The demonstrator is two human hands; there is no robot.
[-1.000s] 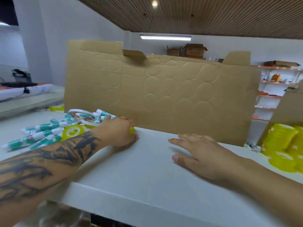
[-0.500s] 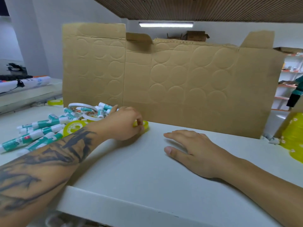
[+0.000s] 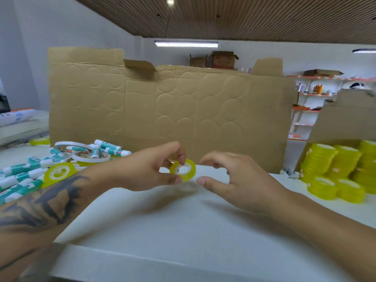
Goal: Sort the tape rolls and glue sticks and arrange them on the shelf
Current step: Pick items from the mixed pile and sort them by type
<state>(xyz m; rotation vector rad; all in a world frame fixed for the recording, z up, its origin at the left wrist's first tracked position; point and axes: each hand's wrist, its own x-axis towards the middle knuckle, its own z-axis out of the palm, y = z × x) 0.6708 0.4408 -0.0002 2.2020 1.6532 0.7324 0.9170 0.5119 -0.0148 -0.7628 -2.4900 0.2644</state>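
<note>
An unsorted pile (image 3: 61, 159) of glue sticks and tape rolls lies at the far left of the white counter (image 3: 162, 220), the teal-and-white glue sticks (image 3: 22, 169) tangled with flat white tape rings (image 3: 90, 157) and one yellow roll (image 3: 59, 173) leaning at the pile's near edge. A second yellow roll (image 3: 39, 141) sits apart behind it, beside the cardboard sheet (image 3: 173, 115) standing along the back of the counter. At centre, the tattooed left hand (image 3: 146, 169) pinches a small yellow tape roll (image 3: 183, 169) between thumb and fingertips, holding it just above the counter. Just beside it the right hand (image 3: 234, 180) waits with fingers loosely curled, grasping nothing, apparently ready to take the roll. At the far right, stacks (image 3: 341, 165) of matching yellow rolls stand grouped on the counter, with two low stacks nearest the front. Judging by this, the yellow tape is partly sorted, while the glue sticks and white tape look untouched; most of the pile is left. Shelves (image 3: 311, 94) show in the far background, too distant to tell what they hold.
</note>
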